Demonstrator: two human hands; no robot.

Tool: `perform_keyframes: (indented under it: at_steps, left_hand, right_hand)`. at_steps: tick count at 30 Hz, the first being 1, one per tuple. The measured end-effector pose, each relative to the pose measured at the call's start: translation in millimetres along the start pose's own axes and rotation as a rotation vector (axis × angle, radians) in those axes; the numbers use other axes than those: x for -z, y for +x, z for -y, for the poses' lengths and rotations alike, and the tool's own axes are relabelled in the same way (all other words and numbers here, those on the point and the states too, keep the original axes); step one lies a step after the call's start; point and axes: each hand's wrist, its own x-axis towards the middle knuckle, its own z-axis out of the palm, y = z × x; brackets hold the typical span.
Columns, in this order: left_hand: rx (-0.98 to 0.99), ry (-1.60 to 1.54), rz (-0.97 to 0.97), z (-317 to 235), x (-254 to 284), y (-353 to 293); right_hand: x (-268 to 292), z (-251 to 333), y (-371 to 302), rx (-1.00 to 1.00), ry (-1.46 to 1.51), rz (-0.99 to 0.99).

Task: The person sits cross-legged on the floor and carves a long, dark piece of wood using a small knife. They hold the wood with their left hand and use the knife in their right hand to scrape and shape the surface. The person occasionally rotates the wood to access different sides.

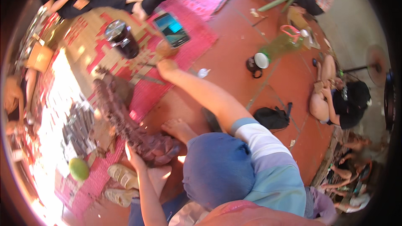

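A long, dark reddish-brown carved piece [121, 115], knobby all over and seemingly of wood, lies on the person's left side of the floor, partly across a red and pink woven mat [199, 48]. Its long axis runs aslant: the slimmer end points away from the person and to the left, while the broad, lumpy end comes back toward the person, near a bare foot [180, 129]. The left hand [134, 158] touches this near end from its left side, its fingers looking straightened and pointing away — whether they press round the wood I cannot tell. The right arm, in a striped white, lilac and teal sleeve, stretches far forward over the mat; its hand [168, 68] is blurred, right beside a rounded tan wooden object [166, 49], and I cannot tell whether it grips that or merely touches it. A thin metal tool [148, 78] lies just beside that hand, on the side toward the person. Beyond the rounded object lies a flat dark phone [171, 29] with a lit screen — and to its left stands a tall dark jar [125, 44] with a silvery lid. Left of the carved piece, slender grey metal tools [79, 125] lie crowded together, with a smooth green oval fruit [78, 169] nearer the person, close to a pair of tan clogs [122, 175].
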Motion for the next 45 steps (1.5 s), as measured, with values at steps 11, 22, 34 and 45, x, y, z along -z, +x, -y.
perform_keyframes:
  at_steps: [11, 22, 34, 45]
  left_hand:
    - [-0.037, 0.039, -0.248, 5.4, -10.5, -11.4]
    - [0.019, -0.020, -0.316, -32.5, -8.4, -65.2]
    - [-0.031, 0.380, 0.385, -80.8, -37.6, -188.8]
    - [-0.254, 0.534, 0.304, -66.2, -23.8, -186.0]
  right_hand:
    - [-19.1, 21.5, -17.7, 0.145, 0.063, -0.036]
    - [-19.7, 17.6, -8.3, 0.001, 0.153, 0.217]
    - [52.2, 25.7, -115.0, 0.099, 0.527, 0.369]
    - [278.5, 91.4, -189.9, 0.359, 0.486, 0.451]
